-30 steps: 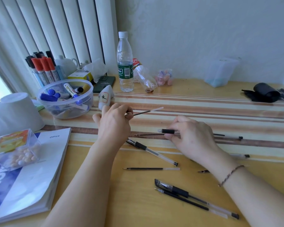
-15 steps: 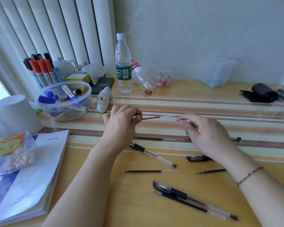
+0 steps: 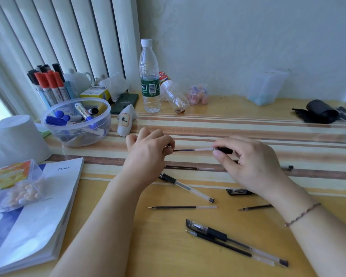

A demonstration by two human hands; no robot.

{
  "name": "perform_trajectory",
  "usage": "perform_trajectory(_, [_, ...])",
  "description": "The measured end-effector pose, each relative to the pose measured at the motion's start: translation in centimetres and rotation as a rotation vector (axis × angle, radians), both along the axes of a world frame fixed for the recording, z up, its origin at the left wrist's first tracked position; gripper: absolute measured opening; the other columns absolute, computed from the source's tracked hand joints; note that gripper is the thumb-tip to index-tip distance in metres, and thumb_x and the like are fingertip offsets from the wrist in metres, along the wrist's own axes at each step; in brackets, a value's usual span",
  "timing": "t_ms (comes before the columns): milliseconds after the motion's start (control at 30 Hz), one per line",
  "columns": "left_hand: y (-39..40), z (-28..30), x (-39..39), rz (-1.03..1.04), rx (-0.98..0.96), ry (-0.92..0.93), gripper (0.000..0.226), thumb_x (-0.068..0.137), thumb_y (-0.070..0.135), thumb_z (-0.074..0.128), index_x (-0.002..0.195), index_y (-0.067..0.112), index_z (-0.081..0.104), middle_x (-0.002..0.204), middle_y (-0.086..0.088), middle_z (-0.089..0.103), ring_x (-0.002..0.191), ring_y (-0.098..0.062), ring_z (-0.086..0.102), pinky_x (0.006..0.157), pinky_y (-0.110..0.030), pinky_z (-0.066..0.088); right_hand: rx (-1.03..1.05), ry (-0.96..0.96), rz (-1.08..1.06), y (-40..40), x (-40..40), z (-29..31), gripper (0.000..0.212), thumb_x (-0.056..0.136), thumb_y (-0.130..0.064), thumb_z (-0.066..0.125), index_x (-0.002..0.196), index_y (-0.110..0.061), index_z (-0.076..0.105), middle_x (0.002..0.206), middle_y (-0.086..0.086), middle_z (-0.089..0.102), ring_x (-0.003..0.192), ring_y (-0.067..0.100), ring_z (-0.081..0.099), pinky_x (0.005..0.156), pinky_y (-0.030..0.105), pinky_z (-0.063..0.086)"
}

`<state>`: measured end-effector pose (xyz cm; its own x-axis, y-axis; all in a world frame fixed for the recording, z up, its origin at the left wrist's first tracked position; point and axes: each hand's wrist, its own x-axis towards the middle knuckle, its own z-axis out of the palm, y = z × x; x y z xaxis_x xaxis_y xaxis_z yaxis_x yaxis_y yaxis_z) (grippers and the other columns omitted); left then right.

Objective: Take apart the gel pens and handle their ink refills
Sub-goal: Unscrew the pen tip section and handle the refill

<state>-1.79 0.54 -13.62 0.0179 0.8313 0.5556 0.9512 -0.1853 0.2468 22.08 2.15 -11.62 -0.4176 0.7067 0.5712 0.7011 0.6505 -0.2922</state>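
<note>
My left hand (image 3: 148,156) pinches the tip end of an ink refill (image 3: 192,150), held level above the desk. My right hand (image 3: 250,162) pinches a pen barrel with a black grip (image 3: 225,150) at the refill's clear tail end. On the desk lie a clear gel pen barrel (image 3: 186,187), a loose refill (image 3: 182,207), another refill (image 3: 189,167) under my hands, a black cap (image 3: 238,191), a dark refill (image 3: 256,207), and a capped gel pen (image 3: 236,239) beside an uncapped pen (image 3: 218,244).
A clear tub of markers (image 3: 76,120) and a marker holder (image 3: 48,84) stand at the left. A water bottle (image 3: 149,76), a crushed bottle (image 3: 174,94), a white roll (image 3: 14,138), an Office book (image 3: 48,206) with a candy box (image 3: 16,182), and a black bundle (image 3: 320,113) surround the work spot.
My right hand left the desk, rose to the refill my left hand holds, and now has a black-gripped barrel at the refill's tail. A black cap now shows on the desk.
</note>
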Motion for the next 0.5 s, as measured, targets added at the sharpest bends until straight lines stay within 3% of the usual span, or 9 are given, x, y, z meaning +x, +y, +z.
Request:
perform_trajectory(133, [-0.3,0.1,0.7,-0.032,-0.029,0.082,0.017,0.092,0.014,0.057,0.084,0.027,0.063,0.083,0.012,0.056,0.088,-0.019,0.039,0.079,-0.038,0.024,0.098,-0.235,-0.051,-0.4,-0.2,0.1,0.012,0.087,-0.036,0.062,0.094,-0.034,0.071,0.085,-0.017,0.07,0.078,0.013,0.065,0.048,0.025,0.047])
perform_trajectory(267, [-0.6,0.2,2.3,-0.111,0.01,0.047,0.008,0.09,0.021,0.062,0.085,0.028,0.064,0.083,0.012,0.058,0.091,-0.024,0.048,0.079,-0.039,0.027,0.031,-0.231,-0.043,-0.8,-0.9,-0.4,0.014,0.089,-0.036,0.06,0.097,-0.033,0.071,0.089,-0.017,0.071,0.079,0.013,0.066,0.052,0.026,0.048])
perform_trajectory(367, [-0.6,1.3,2.5,-0.122,0.106,-0.164,0.005,0.087,0.033,0.063,0.086,0.03,0.066,0.081,0.017,0.055,0.091,-0.019,0.049,0.078,-0.037,0.028,-0.082,-0.069,-0.074,-0.2,-0.7,-0.7,0.015,0.09,-0.034,0.057,0.099,-0.029,0.069,0.083,-0.017,0.069,0.068,0.008,0.061,0.054,0.026,0.047])
perform_trajectory(433, [-0.6,2.2,2.1,-0.137,0.168,-0.387,0.006,0.086,0.036,0.062,0.085,0.031,0.066,0.079,0.016,0.058,0.085,-0.016,0.05,0.078,-0.045,0.04,-0.191,0.148,-0.109,0.5,-0.4,-0.9,0.013,0.092,-0.03,0.057,0.098,-0.024,0.067,0.075,-0.016,0.064,0.058,0.005,0.055,0.052,0.025,0.045])
perform_trajectory(500, [-0.6,2.4,1.8,-0.14,0.187,-0.489,0.009,0.087,0.038,0.062,0.084,0.031,0.067,0.079,0.011,0.062,0.081,-0.013,0.05,0.078,-0.052,0.044,-0.228,0.389,-0.132,0.9,-0.3,-0.8,0.01,0.092,-0.025,0.056,0.097,-0.022,0.065,0.077,-0.012,0.065,0.067,0.007,0.06,0.061,0.024,0.051])
